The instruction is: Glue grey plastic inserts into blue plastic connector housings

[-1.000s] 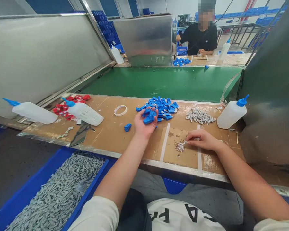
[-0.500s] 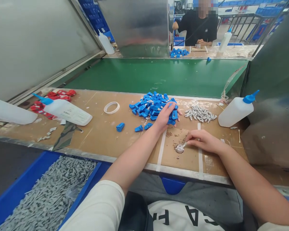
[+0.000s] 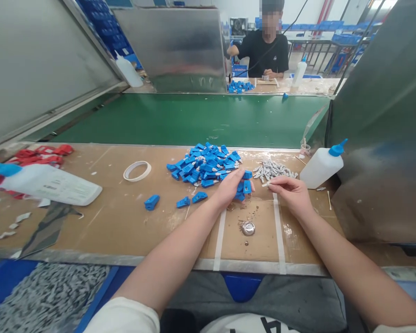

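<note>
My left hand [image 3: 231,186] is closed around several blue plastic pieces [image 3: 247,187], just right of a heap of like blue pieces [image 3: 204,162]. My right hand [image 3: 293,192] pinches a small pale grey piece [image 3: 266,184] between thumb and fingertips. It is held at the near side of a pile of small grey pieces [image 3: 272,170]. Nearer to me, between two strips of white tape, a small round metal dish [image 3: 248,228] sits on the brown work surface. Three loose blue pieces [image 3: 183,202] lie left of my left forearm.
A white bottle with a blue nozzle [image 3: 321,167] leans at the right. Another bottle [image 3: 55,184] lies at the left by red pieces [image 3: 43,155] and a roll of tape [image 3: 137,171]. Beyond the green belt [image 3: 180,118] sits a co-worker [image 3: 268,51]. A blue bin of grey pieces [image 3: 48,296] stands below left.
My right hand has moved from the metal dish up to the grey pile, still pinching the pale piece. My left hand keeps the blue pieces. The camera view has shifted.
</note>
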The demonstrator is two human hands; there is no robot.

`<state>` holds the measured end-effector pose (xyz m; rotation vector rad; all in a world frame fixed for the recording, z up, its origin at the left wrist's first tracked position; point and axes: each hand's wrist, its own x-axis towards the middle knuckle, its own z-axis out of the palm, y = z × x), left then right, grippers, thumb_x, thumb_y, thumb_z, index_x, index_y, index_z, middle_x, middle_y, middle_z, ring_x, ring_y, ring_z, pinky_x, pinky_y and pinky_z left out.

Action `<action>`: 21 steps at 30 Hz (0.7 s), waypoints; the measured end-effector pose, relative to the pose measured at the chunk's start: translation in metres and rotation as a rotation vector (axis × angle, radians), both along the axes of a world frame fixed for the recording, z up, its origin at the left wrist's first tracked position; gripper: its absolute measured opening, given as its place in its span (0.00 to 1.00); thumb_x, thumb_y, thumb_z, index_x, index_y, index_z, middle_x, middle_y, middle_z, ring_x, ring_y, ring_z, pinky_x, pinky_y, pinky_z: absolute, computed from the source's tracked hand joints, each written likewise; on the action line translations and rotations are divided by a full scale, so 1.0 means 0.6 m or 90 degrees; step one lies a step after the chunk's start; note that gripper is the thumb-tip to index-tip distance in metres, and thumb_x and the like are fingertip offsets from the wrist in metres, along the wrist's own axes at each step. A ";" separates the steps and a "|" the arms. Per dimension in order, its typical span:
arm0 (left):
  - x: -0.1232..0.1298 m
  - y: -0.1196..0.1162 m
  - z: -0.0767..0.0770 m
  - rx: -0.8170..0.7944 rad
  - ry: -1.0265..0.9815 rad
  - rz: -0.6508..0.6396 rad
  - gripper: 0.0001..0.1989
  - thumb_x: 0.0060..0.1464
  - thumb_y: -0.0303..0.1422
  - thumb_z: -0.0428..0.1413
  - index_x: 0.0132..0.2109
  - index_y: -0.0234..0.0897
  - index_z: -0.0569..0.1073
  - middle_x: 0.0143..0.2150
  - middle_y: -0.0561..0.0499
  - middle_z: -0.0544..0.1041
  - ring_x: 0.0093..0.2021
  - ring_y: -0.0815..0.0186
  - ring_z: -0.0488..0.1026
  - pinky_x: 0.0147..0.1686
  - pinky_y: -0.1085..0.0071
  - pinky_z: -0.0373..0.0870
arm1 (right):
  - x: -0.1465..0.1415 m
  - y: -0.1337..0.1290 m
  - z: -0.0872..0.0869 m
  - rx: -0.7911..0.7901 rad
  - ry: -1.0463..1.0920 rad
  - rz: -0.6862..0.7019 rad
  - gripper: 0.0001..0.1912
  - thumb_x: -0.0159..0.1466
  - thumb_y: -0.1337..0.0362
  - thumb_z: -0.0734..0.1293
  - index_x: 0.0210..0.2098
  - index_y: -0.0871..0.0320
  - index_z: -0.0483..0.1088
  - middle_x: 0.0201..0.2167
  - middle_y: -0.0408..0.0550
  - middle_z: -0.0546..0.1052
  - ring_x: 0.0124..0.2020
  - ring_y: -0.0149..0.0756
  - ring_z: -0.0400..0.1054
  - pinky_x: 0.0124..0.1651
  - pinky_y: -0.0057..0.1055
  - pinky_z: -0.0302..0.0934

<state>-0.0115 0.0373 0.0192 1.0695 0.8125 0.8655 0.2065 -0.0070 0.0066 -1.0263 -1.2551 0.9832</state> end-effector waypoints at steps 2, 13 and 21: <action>0.001 -0.003 -0.002 0.025 0.034 -0.008 0.30 0.59 0.61 0.56 0.40 0.36 0.73 0.31 0.44 0.80 0.25 0.62 0.74 0.16 0.72 0.70 | -0.002 -0.003 0.004 0.047 -0.022 -0.023 0.10 0.58 0.55 0.80 0.32 0.54 0.82 0.35 0.48 0.83 0.39 0.39 0.77 0.44 0.37 0.76; 0.007 -0.020 0.004 0.101 0.258 -0.022 0.32 0.65 0.60 0.48 0.36 0.34 0.76 0.28 0.45 0.78 0.21 0.67 0.71 0.13 0.76 0.66 | -0.001 -0.018 0.011 0.281 -0.231 -0.056 0.07 0.67 0.66 0.73 0.41 0.48 0.84 0.40 0.47 0.84 0.39 0.39 0.79 0.43 0.38 0.75; 0.009 -0.020 0.005 0.114 0.262 -0.038 0.32 0.64 0.61 0.47 0.33 0.35 0.75 0.27 0.45 0.78 0.22 0.66 0.72 0.14 0.77 0.64 | -0.006 -0.016 0.016 0.313 -0.270 -0.044 0.07 0.68 0.66 0.72 0.41 0.49 0.84 0.40 0.49 0.84 0.39 0.39 0.80 0.42 0.37 0.76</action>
